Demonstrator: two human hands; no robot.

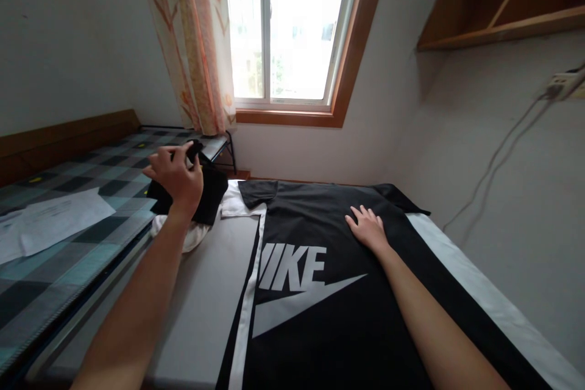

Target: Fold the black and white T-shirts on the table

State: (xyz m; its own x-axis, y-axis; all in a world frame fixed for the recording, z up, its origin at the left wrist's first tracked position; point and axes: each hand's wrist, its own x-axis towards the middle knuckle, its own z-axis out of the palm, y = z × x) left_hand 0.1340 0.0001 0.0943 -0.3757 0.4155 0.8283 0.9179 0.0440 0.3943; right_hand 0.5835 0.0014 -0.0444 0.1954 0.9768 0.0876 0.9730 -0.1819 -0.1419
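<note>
A black T-shirt [315,213] with large grey "NIKE"-style lettering and a swoosh lies spread out, its left side overlapped by a white strip. My right hand [368,228] rests on its upper part, fingers spread and nothing held. To the left, my left hand [178,177] is raised with its fingers closed on black cloth [212,192], which hangs below and behind the hand. What this cloth belongs to cannot be made out. Whitish fabric [196,237] shows under it.
A bed with a checked cover [114,164] stands at the left, papers [59,222] lying on it. A grey surface [201,304] shows beside the shirt. Behind are a window [297,30] and curtain [196,42]. A shelf [503,30] and power cable [491,164] are at the right.
</note>
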